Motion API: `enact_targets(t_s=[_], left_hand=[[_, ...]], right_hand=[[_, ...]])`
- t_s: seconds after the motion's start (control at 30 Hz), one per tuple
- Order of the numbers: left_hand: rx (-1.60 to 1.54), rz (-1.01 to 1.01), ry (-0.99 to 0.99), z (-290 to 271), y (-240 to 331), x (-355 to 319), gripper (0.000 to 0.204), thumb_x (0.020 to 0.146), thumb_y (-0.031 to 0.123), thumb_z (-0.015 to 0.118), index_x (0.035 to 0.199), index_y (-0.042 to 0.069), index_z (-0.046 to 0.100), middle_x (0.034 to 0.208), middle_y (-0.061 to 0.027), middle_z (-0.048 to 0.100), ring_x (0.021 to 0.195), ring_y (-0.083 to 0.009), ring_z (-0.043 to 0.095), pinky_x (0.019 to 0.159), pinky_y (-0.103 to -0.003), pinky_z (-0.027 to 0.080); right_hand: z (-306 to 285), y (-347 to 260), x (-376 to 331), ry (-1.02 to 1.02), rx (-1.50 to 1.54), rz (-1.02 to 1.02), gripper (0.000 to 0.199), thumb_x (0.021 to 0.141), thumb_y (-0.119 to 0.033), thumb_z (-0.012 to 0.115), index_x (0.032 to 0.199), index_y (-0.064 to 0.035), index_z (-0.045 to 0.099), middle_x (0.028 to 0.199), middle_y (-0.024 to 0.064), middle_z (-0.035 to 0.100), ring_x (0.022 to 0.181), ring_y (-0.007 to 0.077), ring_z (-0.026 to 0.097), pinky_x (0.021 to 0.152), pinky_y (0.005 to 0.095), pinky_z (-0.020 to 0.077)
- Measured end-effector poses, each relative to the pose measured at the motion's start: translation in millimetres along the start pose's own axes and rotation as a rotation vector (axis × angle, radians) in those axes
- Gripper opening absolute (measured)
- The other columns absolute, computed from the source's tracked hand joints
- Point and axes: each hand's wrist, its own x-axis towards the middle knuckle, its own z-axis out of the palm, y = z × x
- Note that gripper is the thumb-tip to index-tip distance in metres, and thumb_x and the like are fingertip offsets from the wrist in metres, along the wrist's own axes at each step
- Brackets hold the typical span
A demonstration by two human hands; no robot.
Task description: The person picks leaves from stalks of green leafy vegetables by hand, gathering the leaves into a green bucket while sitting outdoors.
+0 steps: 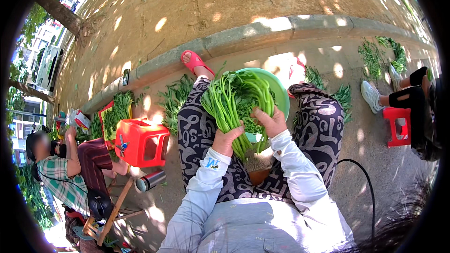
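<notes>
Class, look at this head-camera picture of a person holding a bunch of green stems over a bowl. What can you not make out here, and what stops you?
- Head view: inside of the green bowl, covered by the bunch of green stems.
- Left hand and right hand: fingertips buried in the stems.
- Brown thing between the knees: mostly hidden by hands and sleeves.
- Person on the red stool: cut off by the right rim.

basin (281,94) mostly hidden by greens (234,100)

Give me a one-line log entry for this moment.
left hand: grips green bean bundle | right hand: grips same bundle | green basin: behind
</notes>
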Motion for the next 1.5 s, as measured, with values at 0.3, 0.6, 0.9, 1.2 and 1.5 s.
enact_targets(t_s=[0.3,0.6,0.9,1.2,1.5], left_hand=[[-0.098,-0.001,0.043,-1.2,1.3,3.0,0.029,0.074,-0.002,0.066,0.102,0.001,0.058,0.09,-0.0043,0.06,0.079,-0.016,0.058,0.073,-0.029,0.049],[-0.107,0.016,-0.053,3.9,6.4,-1.2,0.034,0.074,0.001,0.07,0.106,0.003,0.058,0.101,-0.0045,0.061,0.088,-0.0153,0.059,0.078,-0.028,0.047],[-0.151,0.006,0.062,-2.9,4.5,3.0,0.026,0.076,0.001,0.067,0.1,0.001,0.058,0.089,-0.0057,0.061,0.074,-0.0158,0.058,0.065,-0.029,0.049],[-0.017,0.048,-0.001,8.6,6.4,-2.0,0.027,0.075,0.002,0.068,0.101,0.004,0.06,0.088,-0.0016,0.061,0.075,-0.013,0.057,0.069,-0.025,0.047],[-0.012,0.045,0.109,-2.3,1.9,3.6,0.026,0.075,0.002,0.067,0.1,0.0,0.06,0.086,-0.0037,0.061,0.071,-0.0131,0.056,0.065,-0.027,0.046]], right_hand=[[-13.1,-22.0,-5.2,-0.142,-0.323,-0.213,0.03,0.077,-0.013,0.07,0.099,0.0003,0.054,0.074,0.0031,0.057,0.065,0.0125,0.054,0.061,0.0248,0.0456],[-3.6,-11.1,-8.2,-0.461,-0.429,0.034,0.038,0.071,-0.012,0.068,0.104,0.0021,0.056,0.085,0.0083,0.064,0.079,0.014,0.059,0.072,0.0286,0.0474],[-15.0,-32.2,-0.2,0.098,0.092,-0.242,0.014,0.079,0.0,0.06,0.092,-0.0011,0.054,0.076,0.0021,0.057,0.062,0.0105,0.054,0.058,0.0241,0.0449],[-6.5,3.4,-7.7,-0.422,-0.313,-0.112,0.035,0.073,-0.002,0.069,0.105,-0.0011,0.054,0.088,0.0011,0.061,0.078,0.0083,0.055,0.071,0.0248,0.0471],[-12.8,-5.1,-2.3,-0.168,-0.088,0.07,0.03,0.076,0.001,0.06,0.104,0.0018,0.051,0.076,0.0063,0.058,0.06,0.0131,0.056,0.053,0.0259,0.0444]])
